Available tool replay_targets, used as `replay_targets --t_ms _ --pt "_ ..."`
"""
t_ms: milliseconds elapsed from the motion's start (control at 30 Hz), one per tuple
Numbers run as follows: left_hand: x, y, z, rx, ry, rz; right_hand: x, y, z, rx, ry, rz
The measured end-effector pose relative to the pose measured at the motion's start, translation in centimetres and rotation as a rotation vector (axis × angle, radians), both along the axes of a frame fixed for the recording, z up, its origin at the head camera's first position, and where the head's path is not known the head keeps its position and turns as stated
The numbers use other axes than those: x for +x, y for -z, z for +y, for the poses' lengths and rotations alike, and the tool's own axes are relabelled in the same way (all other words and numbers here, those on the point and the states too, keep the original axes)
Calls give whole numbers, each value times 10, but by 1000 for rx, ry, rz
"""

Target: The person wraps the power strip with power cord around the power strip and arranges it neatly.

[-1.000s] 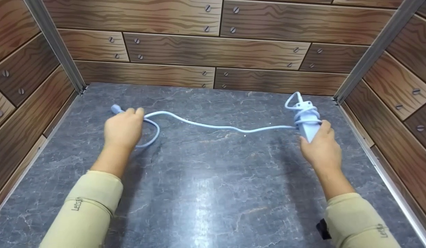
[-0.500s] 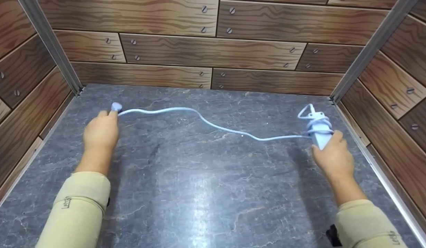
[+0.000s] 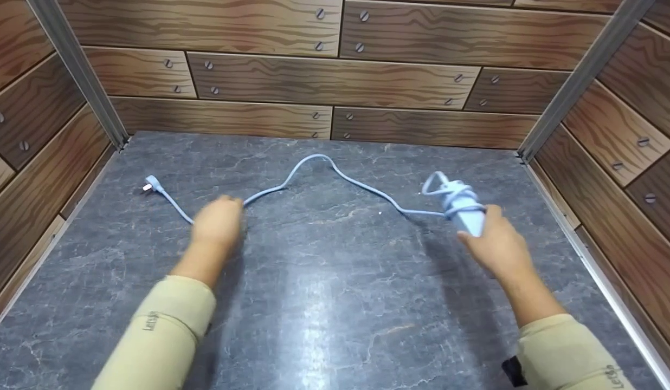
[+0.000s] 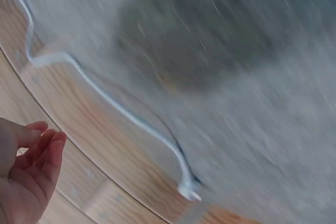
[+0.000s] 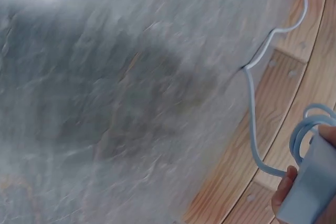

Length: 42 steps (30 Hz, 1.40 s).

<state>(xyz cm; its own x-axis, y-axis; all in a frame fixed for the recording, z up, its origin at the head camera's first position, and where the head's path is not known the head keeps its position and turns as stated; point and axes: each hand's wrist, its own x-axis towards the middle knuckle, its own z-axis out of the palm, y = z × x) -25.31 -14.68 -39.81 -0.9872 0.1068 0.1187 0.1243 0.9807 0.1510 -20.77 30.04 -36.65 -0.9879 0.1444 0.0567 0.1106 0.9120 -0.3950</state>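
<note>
My right hand [image 3: 500,244] grips the lower end of a light blue power strip [image 3: 469,222] on the right side of the table. Several turns of its own cord are wound round the strip [image 5: 310,182], with a small loop sticking out at the far end. From there the loose cord [image 3: 367,189] runs left in a wavy line to a plug [image 3: 153,183] with metal prongs, lying at the far left. My left hand [image 3: 218,222] is over the cord in the head view. In the left wrist view its fingers [image 4: 50,150] are loosely bent, hold nothing, and stay apart from the cord.
A dark grey marbled tabletop [image 3: 335,260] spreads under both hands. Wood-patterned panels [image 3: 291,76] form the back and side walls, with metal posts [image 3: 83,76] in the corners. A metal strip [image 3: 611,281] edges the right side.
My left hand has let go of the plug, which now lies at the far left, and has moved right and nearer. The power strip has shifted left and tilted in my right hand.
</note>
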Motion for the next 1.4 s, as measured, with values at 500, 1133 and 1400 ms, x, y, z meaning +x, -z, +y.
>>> replay_targets --t_ms 500,1133,1400 --pt "25 24 143 301 418 13 20 -19 -89 -87 -277 92" --pt "28 13 180 723 487 -23 38 -38 -124 -204 -457 144" --pt "17 16 167 611 539 9 29 -32 -115 -131 -395 218"
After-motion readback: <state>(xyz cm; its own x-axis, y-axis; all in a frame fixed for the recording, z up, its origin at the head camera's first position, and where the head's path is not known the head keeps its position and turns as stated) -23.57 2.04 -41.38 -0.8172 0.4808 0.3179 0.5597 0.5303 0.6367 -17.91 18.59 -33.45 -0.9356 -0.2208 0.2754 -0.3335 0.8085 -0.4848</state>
